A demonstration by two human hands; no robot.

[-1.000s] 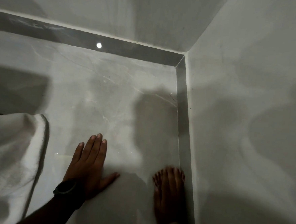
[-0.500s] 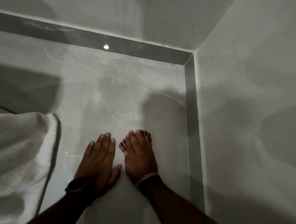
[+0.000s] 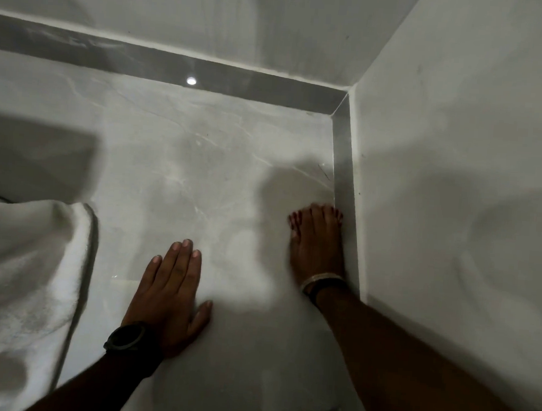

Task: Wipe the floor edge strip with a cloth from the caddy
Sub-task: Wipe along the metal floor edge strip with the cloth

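Floor edge strip (image 3: 343,178): a grey band at the foot of the right wall, meeting a second grey band (image 3: 145,58) along the far wall at the corner.
Cloth: none can be made out under either hand; the picture is dim and blurred there, so it is not possible to tell.
Right hand (image 3: 318,240): palm down, fingers together and pointing toward the corner, its outer edge against the strip. Half a second ago it lay on the floor just beside the left hand; it has since slid right and forward to the strip.
Right grip: fingers flat and extended, closed on nothing visible.
Left hand (image 3: 170,291): flat on the floor tile (image 3: 201,174), fingers close together, thumb out to the right, in much the same place as before.
Left grip: open, holding nothing.
Wrists: a dark watch (image 3: 125,338) on the left, a pale bangle (image 3: 320,278) on the right.
White towel (image 3: 17,284): bunched at the left edge, well apart from both hands, unchanged.
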